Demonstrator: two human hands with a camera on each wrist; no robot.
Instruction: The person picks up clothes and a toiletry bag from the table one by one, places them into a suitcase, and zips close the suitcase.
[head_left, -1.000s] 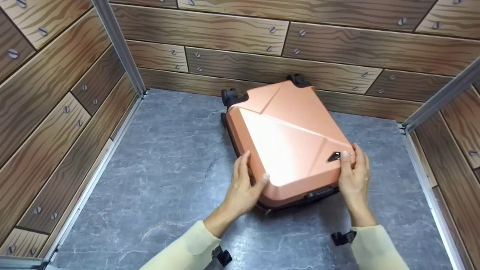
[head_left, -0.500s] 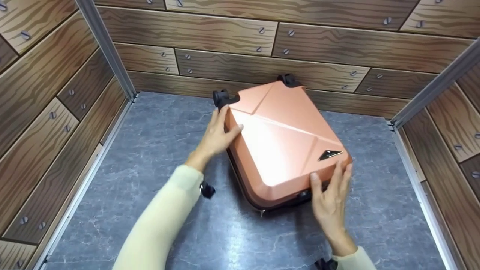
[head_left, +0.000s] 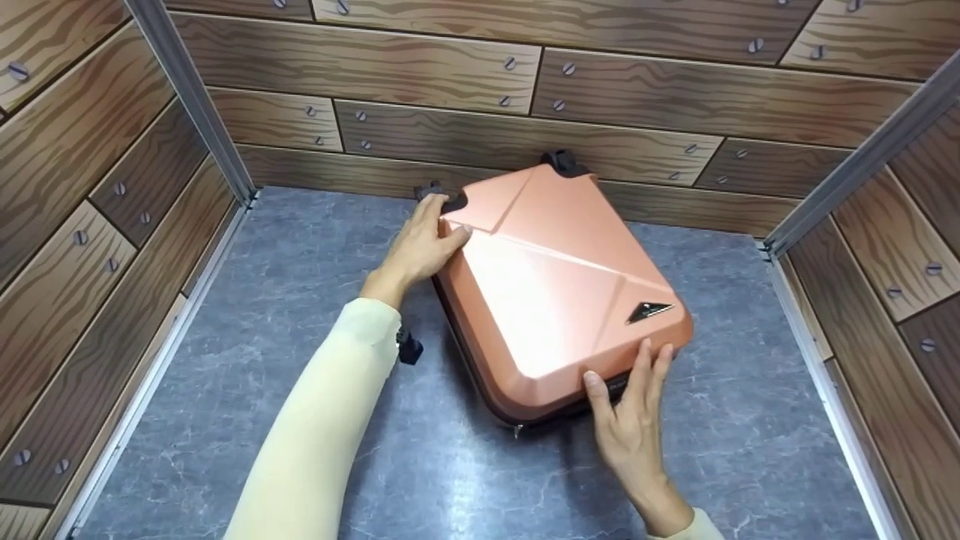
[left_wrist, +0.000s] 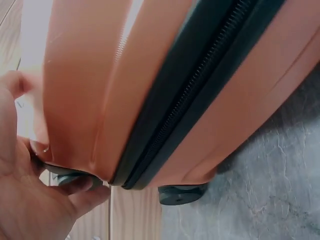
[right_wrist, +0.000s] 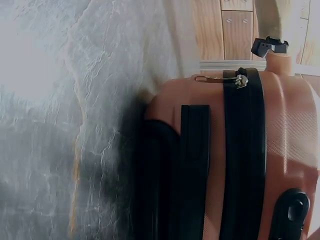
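An orange-pink hard-shell suitcase [head_left: 555, 270] lies flat on the floor, turned at an angle, its black triangular badge [head_left: 649, 312] facing up. My left hand [head_left: 421, 241] grips its far left corner, thumb on the upper shell. In the left wrist view, fingers [left_wrist: 87, 197] of that hand bend round the corner by a black wheel [left_wrist: 182, 195]. Along the near end, my right hand [head_left: 634, 435] touches the edge with extended fingers and thumb. A black zipper band [right_wrist: 245, 160] and dark handle parts [right_wrist: 195, 145] show in the right wrist view; the right hand is mostly out of it.
Wood-patterned panels [head_left: 420, 127] wall in the back and both sides, joined by grey metal corner posts [head_left: 191, 105]. The back wheel [head_left: 564, 163] sits close to the rear wall. Grey marbled floor [head_left: 300, 255] surrounds the suitcase.
My left hand has moved from the near left corner up to the far left wheel corner. The right hand has slid from the near right corner leftward along the near edge.
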